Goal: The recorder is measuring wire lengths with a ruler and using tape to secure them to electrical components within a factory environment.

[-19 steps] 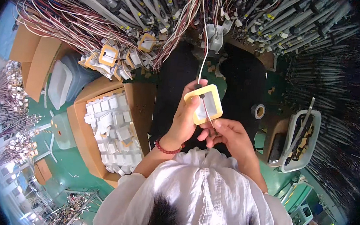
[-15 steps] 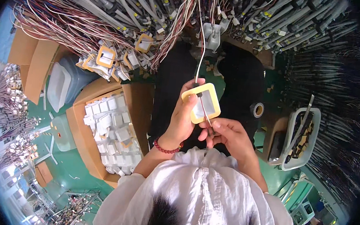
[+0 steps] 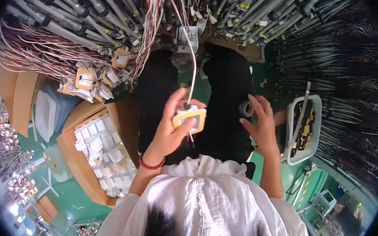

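Observation:
My left hand (image 3: 165,131) grips a small white square housing with a yellow rim (image 3: 189,114), its thumb pressed over the front. A white cable (image 3: 193,75) comes down from above into a dark fitting (image 3: 187,105) at the top of the housing. Thin wire ends (image 3: 191,138) stick out below it. To the right, my right hand (image 3: 263,129) is open, thumb and fingers apart, beside a roll of tape (image 3: 245,108) lying against my dark-clad right leg. Whether the fingers touch the roll I cannot tell.
At left stands a cardboard box (image 3: 71,152) of white housings. Behind it, more yellow-rimmed housings (image 3: 84,78) lie by bundled wires (image 3: 32,55). At right is a white bin (image 3: 316,124) of small dark and tan parts. Grey cable bundles (image 3: 270,12) fill the far side.
My right hand has let go of the wire ends and moved right to the tape roll, opening. My left hand has tilted the housing and moved slightly left and down in view. The whole view has shifted.

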{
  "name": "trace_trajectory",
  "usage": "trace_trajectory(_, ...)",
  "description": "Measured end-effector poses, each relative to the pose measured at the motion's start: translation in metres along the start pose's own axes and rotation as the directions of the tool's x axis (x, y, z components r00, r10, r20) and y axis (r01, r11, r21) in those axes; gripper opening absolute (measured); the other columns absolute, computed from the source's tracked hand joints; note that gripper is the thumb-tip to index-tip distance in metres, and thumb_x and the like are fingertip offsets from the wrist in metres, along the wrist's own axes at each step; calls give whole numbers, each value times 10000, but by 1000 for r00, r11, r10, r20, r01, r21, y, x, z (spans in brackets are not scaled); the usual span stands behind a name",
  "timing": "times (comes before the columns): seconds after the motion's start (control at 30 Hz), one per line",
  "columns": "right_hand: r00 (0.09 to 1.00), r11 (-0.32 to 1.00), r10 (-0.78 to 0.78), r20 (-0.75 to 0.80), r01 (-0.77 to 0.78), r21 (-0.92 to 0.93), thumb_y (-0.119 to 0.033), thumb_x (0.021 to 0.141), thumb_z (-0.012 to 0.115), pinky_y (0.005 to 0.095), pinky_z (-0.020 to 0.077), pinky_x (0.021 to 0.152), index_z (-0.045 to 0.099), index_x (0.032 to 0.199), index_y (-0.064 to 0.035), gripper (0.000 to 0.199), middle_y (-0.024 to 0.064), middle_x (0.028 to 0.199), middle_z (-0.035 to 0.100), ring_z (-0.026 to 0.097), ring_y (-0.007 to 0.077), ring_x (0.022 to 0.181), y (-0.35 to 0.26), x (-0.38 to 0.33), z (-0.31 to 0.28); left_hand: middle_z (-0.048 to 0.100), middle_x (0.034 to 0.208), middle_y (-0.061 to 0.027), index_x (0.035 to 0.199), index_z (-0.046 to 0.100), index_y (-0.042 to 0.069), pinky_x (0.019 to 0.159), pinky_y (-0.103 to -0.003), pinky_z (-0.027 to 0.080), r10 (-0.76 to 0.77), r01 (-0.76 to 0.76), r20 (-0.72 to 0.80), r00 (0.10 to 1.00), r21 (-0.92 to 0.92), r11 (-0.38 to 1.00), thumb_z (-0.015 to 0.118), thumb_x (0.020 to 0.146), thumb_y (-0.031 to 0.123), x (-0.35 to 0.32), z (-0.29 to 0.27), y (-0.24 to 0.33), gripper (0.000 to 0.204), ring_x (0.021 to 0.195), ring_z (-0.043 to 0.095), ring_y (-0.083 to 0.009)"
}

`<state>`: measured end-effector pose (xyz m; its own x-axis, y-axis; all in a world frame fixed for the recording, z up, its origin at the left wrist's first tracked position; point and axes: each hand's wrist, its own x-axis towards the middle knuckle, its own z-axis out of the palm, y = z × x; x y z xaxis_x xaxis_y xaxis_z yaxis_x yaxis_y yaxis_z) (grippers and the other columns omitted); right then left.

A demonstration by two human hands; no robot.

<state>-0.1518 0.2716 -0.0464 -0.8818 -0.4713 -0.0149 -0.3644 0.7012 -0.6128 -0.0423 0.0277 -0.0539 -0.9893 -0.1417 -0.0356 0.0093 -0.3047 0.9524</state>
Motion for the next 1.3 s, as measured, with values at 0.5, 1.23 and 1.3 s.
trace_trajectory(0.5, 953, 771, -206, 225, 17, 636, -165, 592, 830, 262, 484, 693, 657, 1065, -9, 528, 104, 953, 583, 589, 176, 821, -89, 24, -3, 474, 1167, -127, 1021, 596, 61, 887, -325, 432, 146, -146, 21, 989, 283, 948, 734, 796, 230, 1, 3, 24, 314, 1059, 510, -229)
trace_trajectory(1.23, 837, 297, -201, 510, -444, 845, -139, 699, 732, 274, 409, 890, 562, 1120, 0, 475, 41, 1070, 526, 545, 142, 990, -62, 44, 3, 374, 1091, -106, 1253, 230, 121, 814, -402, 532, -82, 96, 90, 993, -172, 980, 762, 772, 141, -12, -10, 21, 717, 1050, 594, -333)
trace_trajectory(1.3, 763, 360, -197, 616, -528, 769, -158, 678, 717, 293, 399, 909, 573, 1104, 13, 480, 46, 1061, 526, 538, 171, 1011, -73, 51, 9, 395, 1072, -83, 1217, 239, 104, 809, -388, 530, -144, 171, 149, 978, -186, 968, 771, 759, 124, -14, -13, 21, 702, 1049, 600, -339)
